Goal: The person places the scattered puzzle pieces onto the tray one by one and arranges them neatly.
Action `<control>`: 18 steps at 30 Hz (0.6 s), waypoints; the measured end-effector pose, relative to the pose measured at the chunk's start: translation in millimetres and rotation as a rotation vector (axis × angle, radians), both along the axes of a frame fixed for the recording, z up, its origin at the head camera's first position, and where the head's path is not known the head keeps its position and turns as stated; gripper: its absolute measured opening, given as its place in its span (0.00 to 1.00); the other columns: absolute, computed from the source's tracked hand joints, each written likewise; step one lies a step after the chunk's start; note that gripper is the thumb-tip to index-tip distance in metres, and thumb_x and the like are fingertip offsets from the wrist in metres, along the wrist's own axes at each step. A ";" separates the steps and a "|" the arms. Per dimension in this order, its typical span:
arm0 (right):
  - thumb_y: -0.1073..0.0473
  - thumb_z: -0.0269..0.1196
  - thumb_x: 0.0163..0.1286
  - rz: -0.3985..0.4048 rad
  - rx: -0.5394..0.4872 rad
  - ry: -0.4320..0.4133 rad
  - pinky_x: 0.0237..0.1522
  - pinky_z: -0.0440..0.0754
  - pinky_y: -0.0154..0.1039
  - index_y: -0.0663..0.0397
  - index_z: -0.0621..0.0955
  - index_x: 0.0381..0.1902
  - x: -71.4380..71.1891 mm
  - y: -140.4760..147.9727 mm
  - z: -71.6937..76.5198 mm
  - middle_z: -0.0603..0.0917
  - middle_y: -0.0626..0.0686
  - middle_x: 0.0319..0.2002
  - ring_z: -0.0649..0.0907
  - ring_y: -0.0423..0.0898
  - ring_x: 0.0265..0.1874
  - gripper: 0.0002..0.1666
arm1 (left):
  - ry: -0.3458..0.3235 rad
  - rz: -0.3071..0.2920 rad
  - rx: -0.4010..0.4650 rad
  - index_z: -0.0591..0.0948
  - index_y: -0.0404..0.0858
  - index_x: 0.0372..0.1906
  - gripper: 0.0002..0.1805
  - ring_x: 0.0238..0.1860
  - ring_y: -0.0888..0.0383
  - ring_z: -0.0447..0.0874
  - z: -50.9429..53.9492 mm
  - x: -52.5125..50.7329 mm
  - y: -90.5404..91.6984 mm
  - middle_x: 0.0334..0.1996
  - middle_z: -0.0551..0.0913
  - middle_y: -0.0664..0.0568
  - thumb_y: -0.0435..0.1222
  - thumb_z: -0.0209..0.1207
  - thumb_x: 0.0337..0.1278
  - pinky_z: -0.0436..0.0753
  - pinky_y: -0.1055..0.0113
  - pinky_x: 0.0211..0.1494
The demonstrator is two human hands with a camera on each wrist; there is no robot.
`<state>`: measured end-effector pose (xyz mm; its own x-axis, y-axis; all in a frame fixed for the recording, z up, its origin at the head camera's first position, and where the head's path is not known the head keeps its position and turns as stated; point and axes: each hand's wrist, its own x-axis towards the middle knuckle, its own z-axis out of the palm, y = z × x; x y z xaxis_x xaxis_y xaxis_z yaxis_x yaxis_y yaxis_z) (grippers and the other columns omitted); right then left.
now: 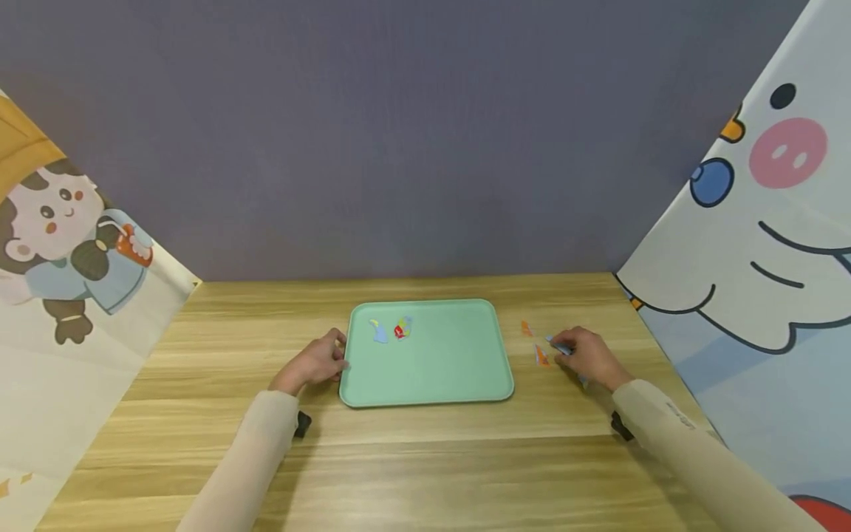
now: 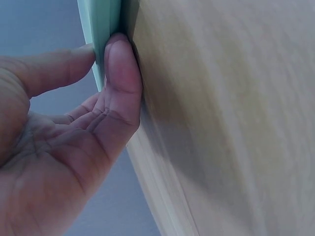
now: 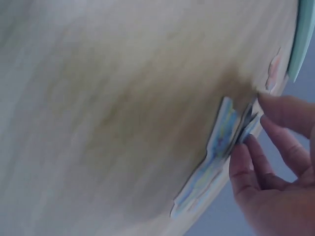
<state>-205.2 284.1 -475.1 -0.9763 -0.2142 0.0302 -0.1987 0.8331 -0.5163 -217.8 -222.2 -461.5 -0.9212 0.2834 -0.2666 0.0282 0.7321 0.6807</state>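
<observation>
A small bluish piece (image 3: 250, 129) is pinched between the thumb and fingertips of the right hand (image 1: 588, 358), to the right of the green tray (image 1: 425, 369); whether it is fully off the desk (image 1: 465, 473) I cannot tell; just beside it, a longer blue piece (image 3: 214, 152) lies flat. The pieces look thin and light, so a loose pinch could let one slip, and a sweep of the fingers could nudge its neighbour; the left hand (image 1: 318, 362) grips the tray's left edge, thumb against the rim and a finger under it, so a lift or tug there might slide the two pieces lying on the tray, one blue and yellow (image 1: 380, 332), one partly red (image 1: 402, 328); two orange pieces (image 1: 541, 356) (image 1: 526, 327) and the raised rim stand between right hand and tray; a grey wall (image 1: 412, 148) rises behind, printed panels either side.
</observation>
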 end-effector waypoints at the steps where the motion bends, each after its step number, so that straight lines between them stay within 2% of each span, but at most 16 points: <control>1: 0.67 0.66 0.59 -0.008 -0.001 0.000 0.41 0.79 0.50 0.64 0.81 0.44 -0.3 -0.7 -0.9 0.78 0.60 0.40 0.80 0.57 0.40 0.13 | -0.002 -0.001 0.002 0.64 0.29 0.55 0.22 0.25 0.55 0.80 -0.3 0.1 0.1 0.33 0.77 0.42 0.25 0.58 0.58 0.81 0.63 0.31; 6: 0.70 0.65 0.60 -0.058 -0.019 0.006 0.36 0.79 0.46 0.64 0.82 0.42 -3.4 -4.6 -2.6 0.79 0.59 0.37 0.79 0.53 0.36 0.11 | -0.003 0.003 -0.007 0.64 0.30 0.55 0.22 0.25 0.55 0.80 -0.1 -0.5 0.5 0.33 0.78 0.42 0.26 0.58 0.58 0.81 0.63 0.31; 18: 0.67 0.67 0.57 -0.112 -0.069 0.062 0.34 0.80 0.44 0.62 0.83 0.39 -9.8 -11.4 -4.9 0.82 0.56 0.35 0.81 0.51 0.35 0.10 | -0.015 0.010 0.005 0.64 0.30 0.55 0.22 0.25 0.55 0.80 -0.6 -0.2 0.1 0.34 0.77 0.42 0.25 0.57 0.58 0.81 0.63 0.31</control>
<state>-215.0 272.8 -480.0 -0.9898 -0.0994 0.1024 -0.1400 0.8146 -0.5628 -218.0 -222.0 -462.1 -0.9197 0.2758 -0.2796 0.0106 0.7290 0.6844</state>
